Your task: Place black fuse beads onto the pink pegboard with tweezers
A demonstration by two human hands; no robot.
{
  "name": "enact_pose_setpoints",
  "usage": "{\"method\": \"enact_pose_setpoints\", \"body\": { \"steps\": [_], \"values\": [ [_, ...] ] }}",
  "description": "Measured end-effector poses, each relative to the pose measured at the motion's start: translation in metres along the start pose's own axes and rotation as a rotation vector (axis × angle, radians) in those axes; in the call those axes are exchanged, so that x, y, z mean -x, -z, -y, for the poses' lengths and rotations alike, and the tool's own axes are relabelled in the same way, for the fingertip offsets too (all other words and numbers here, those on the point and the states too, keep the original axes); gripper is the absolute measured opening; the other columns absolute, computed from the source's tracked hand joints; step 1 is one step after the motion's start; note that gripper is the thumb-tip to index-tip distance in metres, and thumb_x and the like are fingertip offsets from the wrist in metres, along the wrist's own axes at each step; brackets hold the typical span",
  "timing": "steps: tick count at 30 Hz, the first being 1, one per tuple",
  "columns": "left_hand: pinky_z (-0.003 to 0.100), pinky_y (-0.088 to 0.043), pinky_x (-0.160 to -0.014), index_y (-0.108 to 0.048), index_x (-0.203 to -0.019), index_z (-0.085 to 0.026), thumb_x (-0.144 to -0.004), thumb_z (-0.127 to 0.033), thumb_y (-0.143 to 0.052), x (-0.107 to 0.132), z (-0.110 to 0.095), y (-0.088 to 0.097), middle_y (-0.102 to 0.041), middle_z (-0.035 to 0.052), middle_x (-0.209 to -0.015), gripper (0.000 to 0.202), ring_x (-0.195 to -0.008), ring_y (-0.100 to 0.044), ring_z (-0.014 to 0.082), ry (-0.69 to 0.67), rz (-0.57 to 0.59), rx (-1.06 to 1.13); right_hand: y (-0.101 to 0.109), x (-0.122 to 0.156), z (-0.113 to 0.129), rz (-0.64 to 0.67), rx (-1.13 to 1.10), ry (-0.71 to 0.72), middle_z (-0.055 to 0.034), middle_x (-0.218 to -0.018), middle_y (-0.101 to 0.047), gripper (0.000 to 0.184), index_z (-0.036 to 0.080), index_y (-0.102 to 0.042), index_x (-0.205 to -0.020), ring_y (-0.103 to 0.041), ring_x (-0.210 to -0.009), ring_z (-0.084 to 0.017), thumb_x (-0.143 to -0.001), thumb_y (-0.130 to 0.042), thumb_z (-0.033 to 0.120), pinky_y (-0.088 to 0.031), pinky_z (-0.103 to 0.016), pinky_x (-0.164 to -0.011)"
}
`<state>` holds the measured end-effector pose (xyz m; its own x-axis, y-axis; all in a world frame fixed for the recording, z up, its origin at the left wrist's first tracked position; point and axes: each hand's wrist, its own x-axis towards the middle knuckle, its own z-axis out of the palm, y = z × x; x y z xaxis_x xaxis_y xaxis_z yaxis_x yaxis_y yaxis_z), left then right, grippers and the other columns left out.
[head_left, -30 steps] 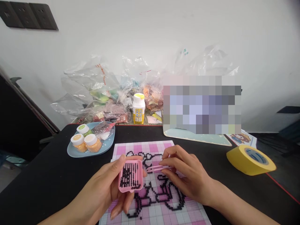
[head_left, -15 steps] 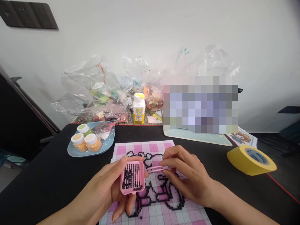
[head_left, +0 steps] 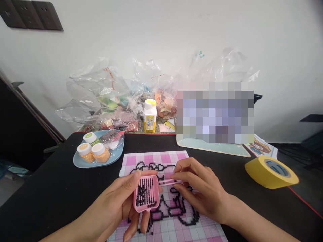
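Note:
My left hand (head_left: 123, 196) holds a small pink tray (head_left: 147, 209) with black beads (head_left: 145, 193) lined up along its ridges. Pinched in the fingers of my right hand (head_left: 198, 188) are pink tweezers (head_left: 166, 182), their tips pointing left at the tray's right edge. Whether a bead sits between the tips I cannot tell. Beneath both hands lies a pink and white checked pegboard (head_left: 161, 156), where black beads form a curving outline (head_left: 188, 222). The hands and the tray cover part of that outline.
At the left, a blue plate (head_left: 83, 164) bears several lidded jars (head_left: 101, 153) and a bag. A white bottle (head_left: 150, 116) stands behind, before clear plastic bags (head_left: 101, 80). Yellow tape (head_left: 270, 171) lies at the right on the black mat (head_left: 50, 208). A blurred patch hides the back right.
My left hand has brought the tray slightly right and down, closer to the tweezers. My right hand stays nearly where it was, still gripping the tweezers.

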<state>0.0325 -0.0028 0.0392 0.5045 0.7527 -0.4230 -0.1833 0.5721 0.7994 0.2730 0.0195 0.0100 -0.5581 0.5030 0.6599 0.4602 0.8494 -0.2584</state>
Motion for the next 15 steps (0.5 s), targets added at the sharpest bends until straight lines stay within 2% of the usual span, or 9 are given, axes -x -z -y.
{"method": "enact_pose_setpoints", "body": {
  "steps": [5,11,15],
  "values": [
    [0.016,-0.040,-0.033,-0.041,-0.143,-0.011,-0.089,-0.058,-0.054,0.0000,0.0006,0.0011,-0.069,0.0069,-0.056,0.073,-0.041,-0.053,0.0134,0.000,0.022,-0.001,-0.0016,0.0002,0.0014,0.016,-0.021,-0.007,-0.0077,-0.099,-0.055,0.015,0.016,-0.057,-0.109,-0.056,-0.071,-0.011,-0.097,-0.048,0.013,-0.048,-0.024,-0.056],
    [0.015,-0.043,-0.032,-0.036,-0.146,-0.011,-0.090,-0.054,-0.055,0.0005,0.0029,0.0028,-0.068,0.0048,-0.057,0.073,-0.047,-0.062,0.0165,0.003,0.018,0.029,-0.0041,0.0008,-0.0002,-0.010,-0.025,-0.005,-0.0080,-0.099,-0.054,0.016,0.015,-0.057,-0.110,-0.056,-0.076,-0.012,-0.097,-0.049,0.012,-0.049,-0.024,-0.057],
    [0.015,-0.045,-0.032,-0.035,-0.146,-0.010,-0.094,-0.054,-0.049,-0.0006,0.0052,0.0043,-0.070,0.0067,-0.059,0.069,-0.043,-0.060,0.0141,0.006,0.051,0.031,-0.0057,0.0019,-0.0016,-0.014,0.006,-0.007,-0.0082,-0.100,-0.054,0.015,0.015,-0.057,-0.111,-0.058,-0.079,-0.014,-0.098,-0.048,0.014,-0.049,-0.024,-0.057]
  ]
}}
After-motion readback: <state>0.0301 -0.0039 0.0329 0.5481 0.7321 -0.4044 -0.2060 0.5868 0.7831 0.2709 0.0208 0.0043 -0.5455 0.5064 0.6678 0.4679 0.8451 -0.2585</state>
